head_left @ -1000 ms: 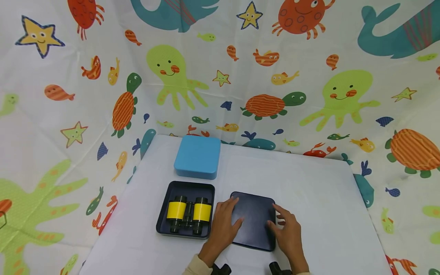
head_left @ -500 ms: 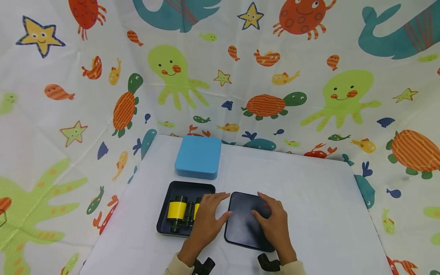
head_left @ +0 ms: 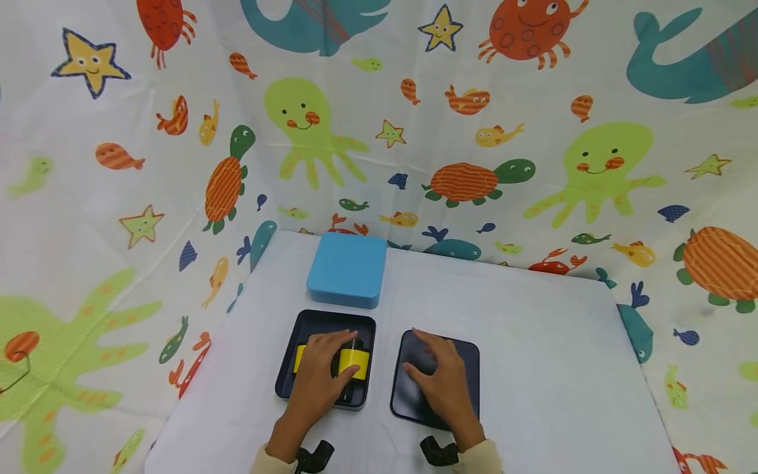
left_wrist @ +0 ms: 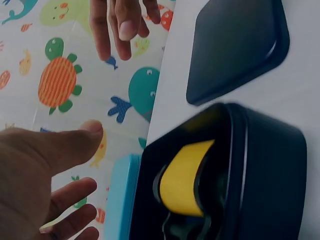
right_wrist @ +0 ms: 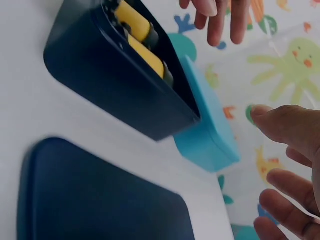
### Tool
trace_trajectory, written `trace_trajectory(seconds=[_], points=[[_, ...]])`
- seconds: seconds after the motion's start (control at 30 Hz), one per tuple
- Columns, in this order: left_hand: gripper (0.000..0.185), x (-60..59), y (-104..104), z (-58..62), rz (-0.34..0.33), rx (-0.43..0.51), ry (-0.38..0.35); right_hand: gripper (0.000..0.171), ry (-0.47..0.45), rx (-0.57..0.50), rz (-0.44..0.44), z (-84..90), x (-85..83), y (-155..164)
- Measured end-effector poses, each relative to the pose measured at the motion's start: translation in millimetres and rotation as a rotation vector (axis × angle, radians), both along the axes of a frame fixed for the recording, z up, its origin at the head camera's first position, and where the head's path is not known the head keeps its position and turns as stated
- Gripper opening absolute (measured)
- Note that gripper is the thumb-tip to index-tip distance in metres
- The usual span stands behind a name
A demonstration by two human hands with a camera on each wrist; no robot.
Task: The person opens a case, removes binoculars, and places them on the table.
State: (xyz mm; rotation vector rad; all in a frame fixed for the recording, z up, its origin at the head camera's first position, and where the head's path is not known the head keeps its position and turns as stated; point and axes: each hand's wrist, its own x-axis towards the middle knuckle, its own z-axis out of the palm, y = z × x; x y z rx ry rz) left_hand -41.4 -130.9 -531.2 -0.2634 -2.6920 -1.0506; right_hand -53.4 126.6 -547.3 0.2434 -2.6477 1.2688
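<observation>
Both hands have shifted leftward since the earlier frames: the left hand (head_left: 322,372), formerly beside the dark lid (head_left: 435,382), now lies spread and relaxed over the yellow binoculars (head_left: 354,361) in the dark tray (head_left: 326,322), gripping nothing, as if to reach them. Right of the tray, the right hand (head_left: 441,382) rests with loose fingers flat on the lid, seemingly steadying it on the tabletop (head_left: 533,342). Behind the tray sits a closed blue box (head_left: 346,268), untouched.
</observation>
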Motion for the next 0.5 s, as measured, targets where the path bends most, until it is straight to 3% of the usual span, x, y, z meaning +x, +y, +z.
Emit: trace_trajectory(seconds=[0.5], points=[[0.068,-0.5,-53,0.3,0.160,-0.054,-0.057,0.077,-0.011,0.046,0.129,-6.3,-4.1,-46]])
